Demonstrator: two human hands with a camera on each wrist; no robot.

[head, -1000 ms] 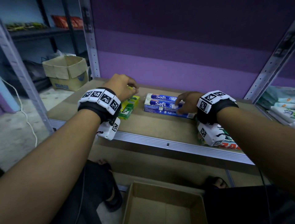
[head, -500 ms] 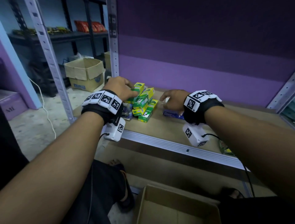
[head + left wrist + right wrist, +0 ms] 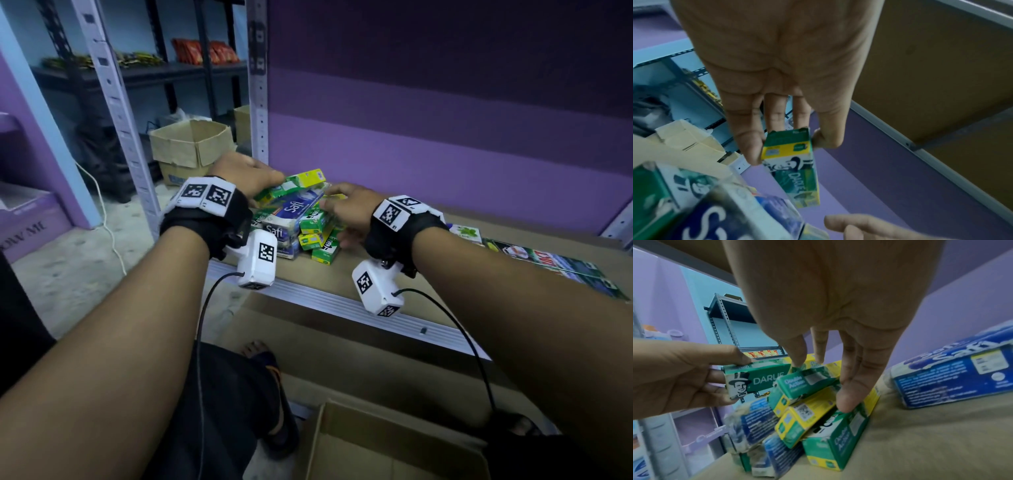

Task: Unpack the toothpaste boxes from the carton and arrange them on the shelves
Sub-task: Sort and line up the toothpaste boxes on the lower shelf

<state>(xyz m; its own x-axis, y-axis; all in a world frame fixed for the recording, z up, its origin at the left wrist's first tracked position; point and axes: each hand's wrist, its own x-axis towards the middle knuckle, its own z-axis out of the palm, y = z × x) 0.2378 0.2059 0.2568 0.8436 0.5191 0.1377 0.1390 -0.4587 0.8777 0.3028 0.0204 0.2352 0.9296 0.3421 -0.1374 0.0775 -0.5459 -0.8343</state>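
Observation:
A loose pile of small green-and-yellow Darlie toothpaste boxes [image 3: 317,236] and blue Safi packs [image 3: 297,209] lies at the left end of the brown shelf board [image 3: 376,277]. My left hand [image 3: 274,178] pinches one Darlie box [image 3: 791,155] by its end, between thumb and fingers, just above the pile. My right hand [image 3: 822,379] reaches down onto the pile. Its thumb and fingers pinch a small green Double Action box [image 3: 807,383] on top. The open carton [image 3: 394,452] sits on the floor below the shelf.
More flat toothpaste boxes [image 3: 555,263] lie at the shelf's right. Another Safi pack [image 3: 953,373] lies right of the pile. A grey shelf post [image 3: 258,85] stands just behind the pile. An open cardboard box [image 3: 188,144] sits on the floor at the left.
Both hands have moved left from the Safi packs to the pile of small green boxes. My left hand has lifted one Darlie box, and my right hand has come down on the pile.

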